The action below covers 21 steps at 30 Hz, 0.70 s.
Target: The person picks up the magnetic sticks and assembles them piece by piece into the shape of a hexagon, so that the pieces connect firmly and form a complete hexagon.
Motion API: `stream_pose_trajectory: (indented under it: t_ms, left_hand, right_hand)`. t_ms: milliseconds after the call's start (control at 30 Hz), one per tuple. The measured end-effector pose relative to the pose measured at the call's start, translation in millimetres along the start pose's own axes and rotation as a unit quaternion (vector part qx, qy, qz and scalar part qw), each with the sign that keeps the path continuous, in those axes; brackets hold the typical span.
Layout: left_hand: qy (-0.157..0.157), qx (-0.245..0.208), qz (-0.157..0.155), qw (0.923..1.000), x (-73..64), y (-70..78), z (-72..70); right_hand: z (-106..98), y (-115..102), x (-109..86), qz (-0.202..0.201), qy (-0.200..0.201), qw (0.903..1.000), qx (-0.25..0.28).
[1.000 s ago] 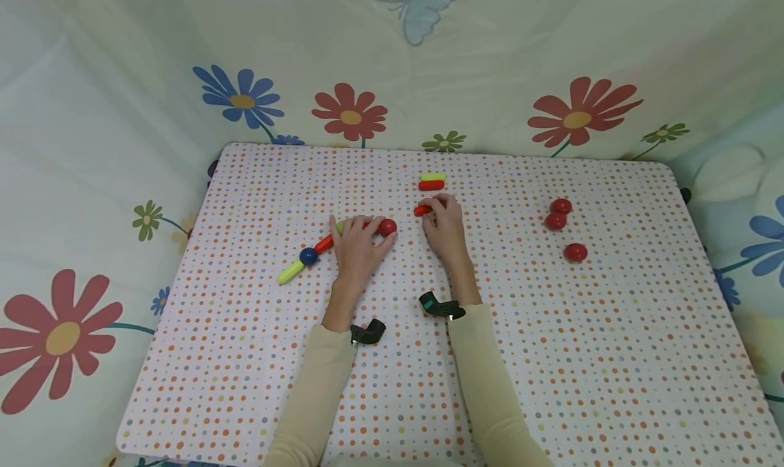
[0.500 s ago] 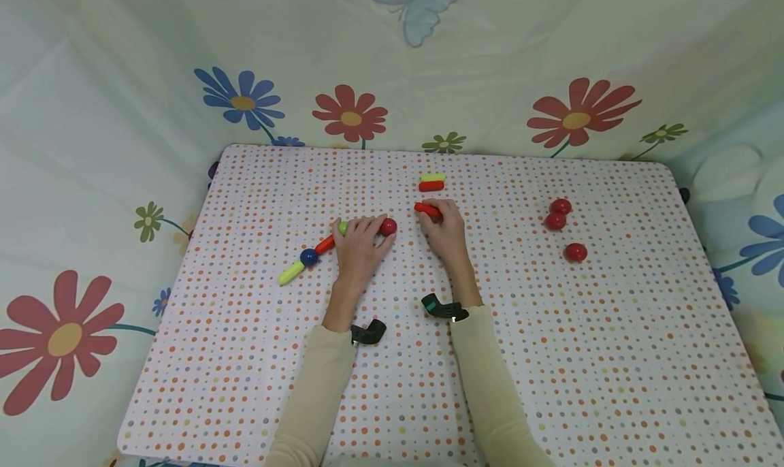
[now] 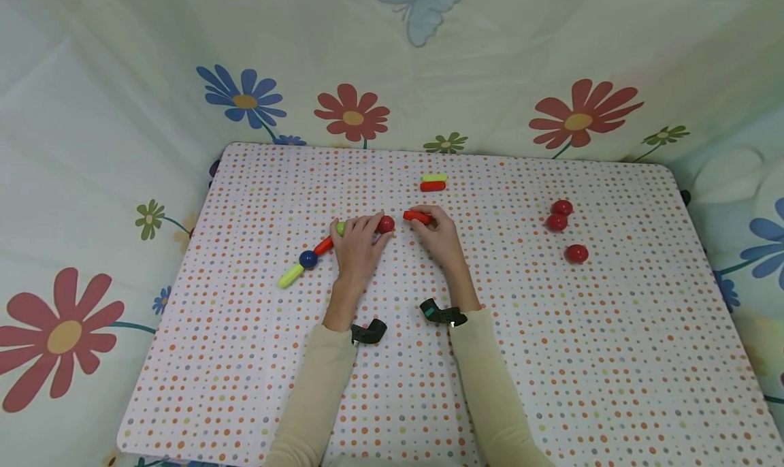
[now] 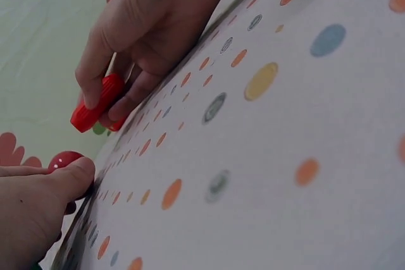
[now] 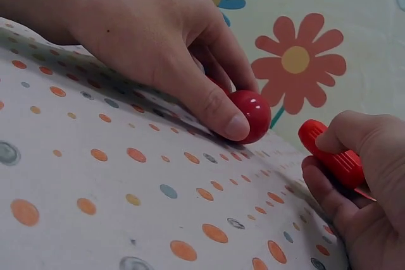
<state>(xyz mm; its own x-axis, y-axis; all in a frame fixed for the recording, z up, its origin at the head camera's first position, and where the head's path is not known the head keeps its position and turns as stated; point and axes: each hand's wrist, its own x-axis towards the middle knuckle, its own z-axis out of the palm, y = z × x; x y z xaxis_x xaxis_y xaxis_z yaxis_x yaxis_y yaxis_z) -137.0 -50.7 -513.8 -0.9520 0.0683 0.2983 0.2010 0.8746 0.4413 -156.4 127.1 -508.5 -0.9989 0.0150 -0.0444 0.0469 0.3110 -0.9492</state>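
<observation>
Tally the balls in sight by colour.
Red balls: 4, one of them gripped by the left hand
Blue ball: 1
Green ball: 1, partly covered
Total: 6, leaving out anything fully hidden under that hand

The polka-dotted white tabletop is enclosed behind and at both sides by pale fabric hangings. Behind the tabletop, a light-blue butterfly is printed above red flowers, blue flowers and green flowers; left of the tabletop, a larger red flower is displayed.
</observation>
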Motion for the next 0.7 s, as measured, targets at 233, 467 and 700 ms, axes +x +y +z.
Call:
stream_pose_trajectory:
  t_ms: [233, 467, 700]
  left_hand:
    - [0.004, -0.002, -0.001, 1.0000, -1.0, -1.1, 0.8]
    - [0.013, -0.010, 0.010, 0.9998, -0.8, -1.6, 1.4]
    - [0.021, -0.011, 0.030, 0.9993, -0.1, -1.1, 0.6]
  right_hand:
    - [1.1, -1.4, -0.9, 0.004, -0.046, 0.9989, -0.006]
    - [0.8, -1.1, -0.5, -0.007, -0.064, 0.9979, -0.009]
    - [1.3, -2.9, 0.1, -0.028, -0.073, 0.9969, -0.012]
